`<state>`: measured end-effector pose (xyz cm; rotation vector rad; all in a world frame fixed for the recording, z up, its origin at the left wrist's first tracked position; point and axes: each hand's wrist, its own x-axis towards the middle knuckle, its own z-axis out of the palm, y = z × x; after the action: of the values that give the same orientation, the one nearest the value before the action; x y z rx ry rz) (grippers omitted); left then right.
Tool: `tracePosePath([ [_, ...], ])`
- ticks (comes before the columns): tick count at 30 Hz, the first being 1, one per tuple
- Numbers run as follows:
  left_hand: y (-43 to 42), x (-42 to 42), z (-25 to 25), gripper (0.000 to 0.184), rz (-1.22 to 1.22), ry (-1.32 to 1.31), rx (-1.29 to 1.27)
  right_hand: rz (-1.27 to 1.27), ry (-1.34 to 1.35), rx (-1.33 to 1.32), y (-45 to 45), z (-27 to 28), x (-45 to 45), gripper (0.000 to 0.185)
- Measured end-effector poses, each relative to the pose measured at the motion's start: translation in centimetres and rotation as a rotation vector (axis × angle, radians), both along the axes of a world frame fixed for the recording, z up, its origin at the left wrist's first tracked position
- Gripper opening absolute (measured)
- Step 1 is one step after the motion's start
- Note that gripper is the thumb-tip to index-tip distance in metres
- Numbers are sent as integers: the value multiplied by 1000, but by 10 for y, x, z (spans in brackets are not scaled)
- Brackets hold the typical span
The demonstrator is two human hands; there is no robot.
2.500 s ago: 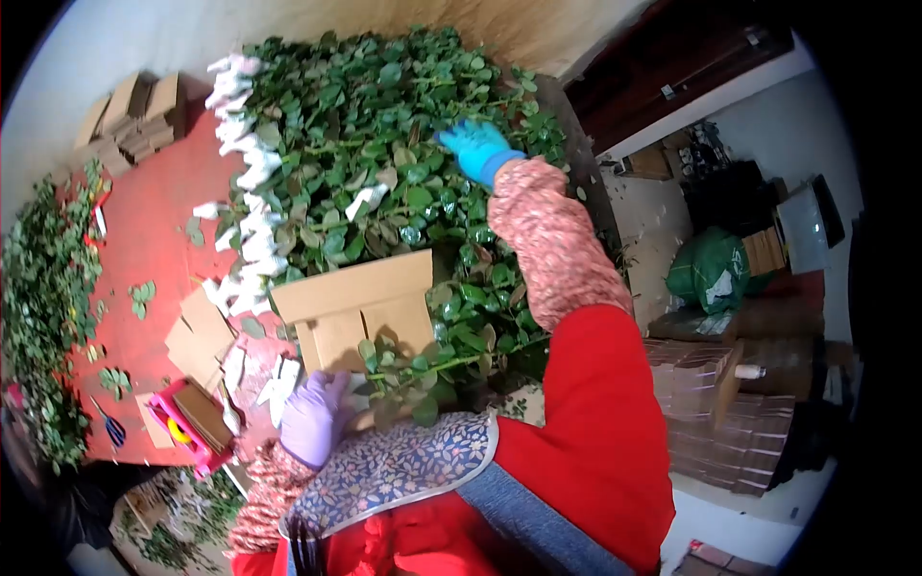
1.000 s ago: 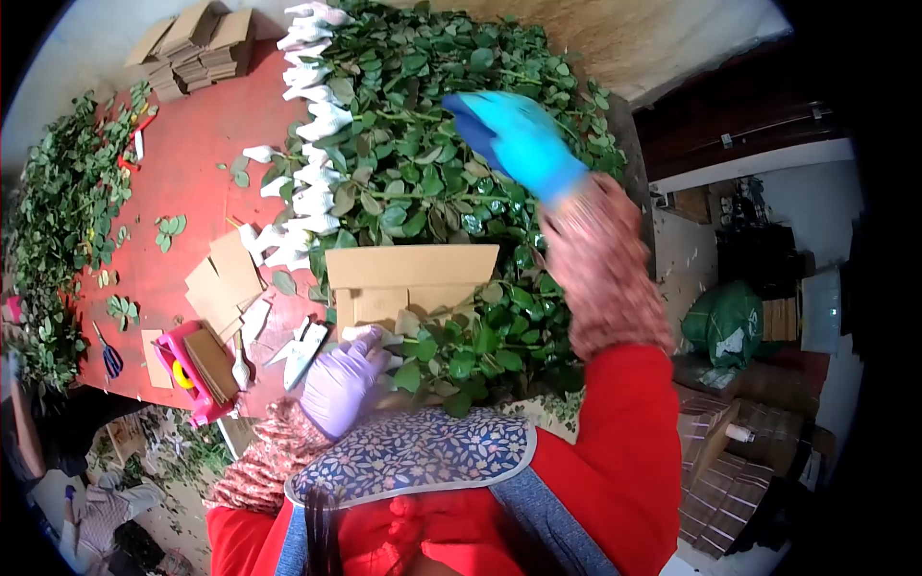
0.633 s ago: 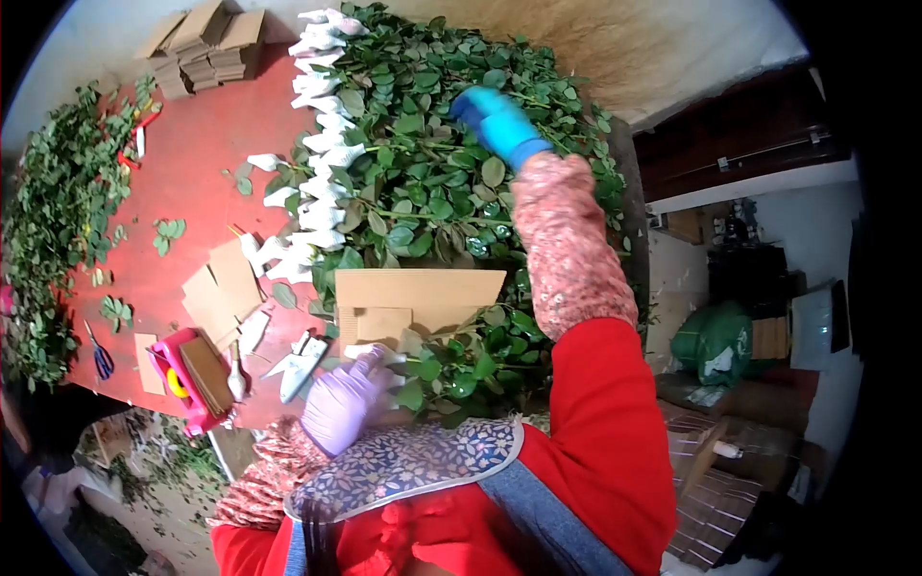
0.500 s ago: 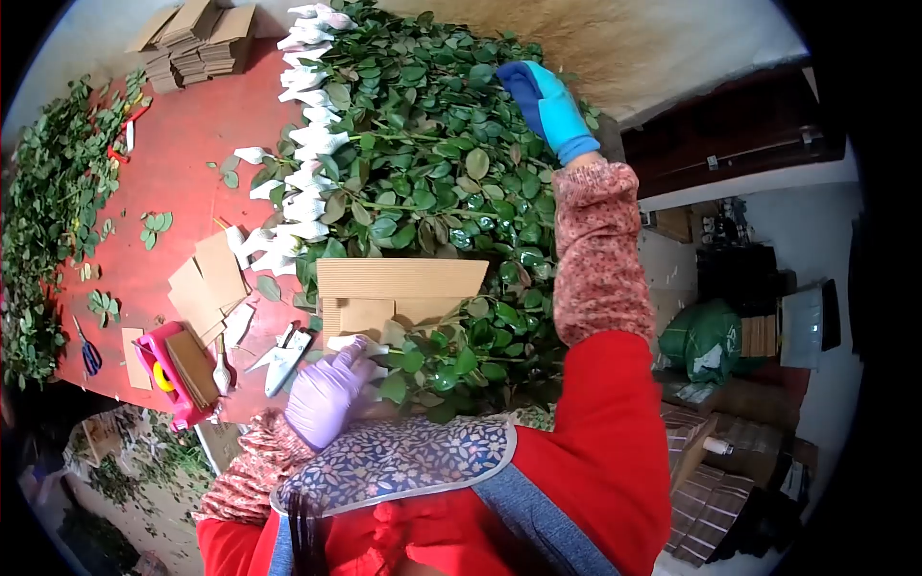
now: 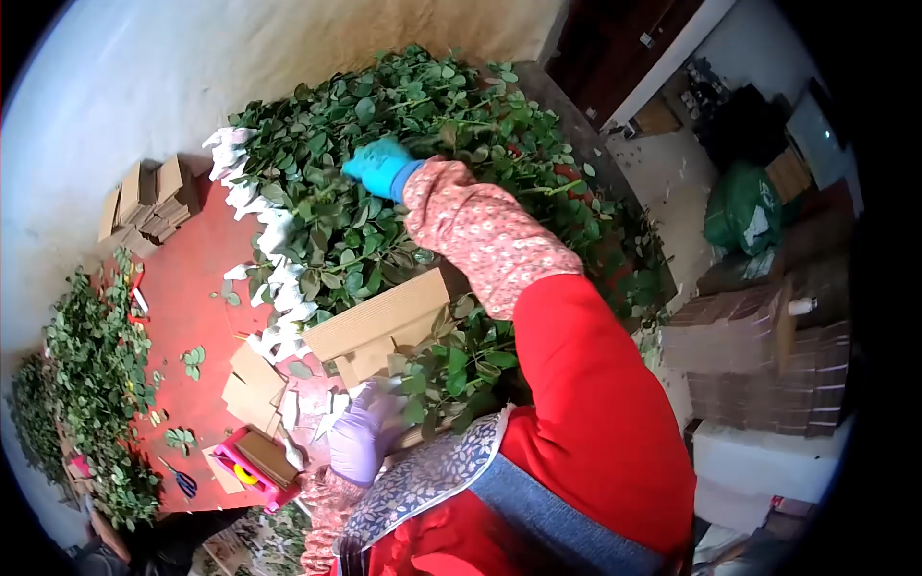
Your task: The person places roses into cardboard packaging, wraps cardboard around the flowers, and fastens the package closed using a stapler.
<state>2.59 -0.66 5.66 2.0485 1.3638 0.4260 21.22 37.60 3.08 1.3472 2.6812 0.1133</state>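
My left hand (image 5: 357, 444), in a purple glove, is at the near edge of the table. Its fingers are closed around a white-wrapped flower head, though motion blurs them; leafy stems (image 5: 459, 370) spread to the right from there. Just beyond lies a corrugated cardboard sheet (image 5: 379, 312) with smaller card pieces on it. My right hand (image 5: 381, 168), in a blue glove, is over the big pile of leafy stems (image 5: 327, 130). Its fingers are curled together among the leaves, and what they hold is hidden. White-wrapped flower heads (image 5: 276, 230) line the pile's left side.
On the red table (image 5: 197, 298) are cut card pieces (image 5: 254, 384), a pink tape dispenser (image 5: 257, 468), scissors (image 5: 180, 478) and a stapler (image 5: 333, 411). Stacked cardboard (image 5: 149, 204) stands at the back left. More foliage (image 5: 96, 374) covers the left edge. Cartons (image 5: 759, 355) stand right.
The view has turned toward the right. My right hand has come from the far right end of the stems inward over the middle of the pile. My left hand stays by the cardboard.
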Motion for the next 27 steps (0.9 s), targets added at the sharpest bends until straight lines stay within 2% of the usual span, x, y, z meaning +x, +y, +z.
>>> tracePosePath([
  [1, -2, -2, -3, 52, 14, 5, -107, 56, 47, 96, 8, 7, 8, 25],
  [3, -2, -1, -6, 54, 38, -20, -127, 130, 214, 400, 1, 49, 23, 14],
  [4, -4, -1, -13, 45, 35, 44, 31, 205, 345, 443, -6, 72, 29, 19],
  [5, -7, -3, -23, 36, 31, 117, 187, 182, 324, 492, -14, 91, 30, 28],
  [6, -9, -5, -29, 37, 21, 129, 189, 176, 306, 481, -28, 108, 31, 34],
  [7, -10, -7, -33, 39, 10, 142, 191, 277, 368, 538, -39, 114, 34, 33],
  [9, -8, -9, -31, 40, -1, 72, 173, 223, 290, 444, -56, 97, 35, 32],
  [11, -10, -10, -34, 40, 13, 54, 190, 157, 88, 281, -83, 69, 28, 30],
  [13, -11, -8, -37, 39, 27, 26, 207, 286, 126, 193, -88, -28, 38, 8],
  [15, -12, -9, -35, 37, 35, 69, 190, 336, 85, -11, -108, -74, 54, 20],
  [17, -12, -7, -31, 35, 52, 92, 180, 306, 161, 3, -116, -73, 54, 32],
  [19, -11, -5, -30, 34, 63, 109, 190, 245, 113, -77, -120, -64, 51, 30],
  [21, -9, -5, -28, 35, 65, 136, 143, 256, -12, 71, -126, -64, 49, 31],
  [22, -9, -5, -23, 35, 71, 136, 144, 286, -101, 56, -126, -61, 51, 31],
  [23, -8, -4, -14, 43, 64, 138, 20, 248, -264, 199, -133, -39, 45, 28],
  [24, -6, -4, -9, 51, 58, 139, -104, 193, -174, 35, -128, 3, 35, 29],
  [25, -5, -4, -9, 51, 66, 142, -109, 138, -84, -134, -122, 40, 26, 31],
  [27, -6, -4, -10, 51, 58, 161, -104, 265, 382, 15, -99, 59, 25, 23],
])
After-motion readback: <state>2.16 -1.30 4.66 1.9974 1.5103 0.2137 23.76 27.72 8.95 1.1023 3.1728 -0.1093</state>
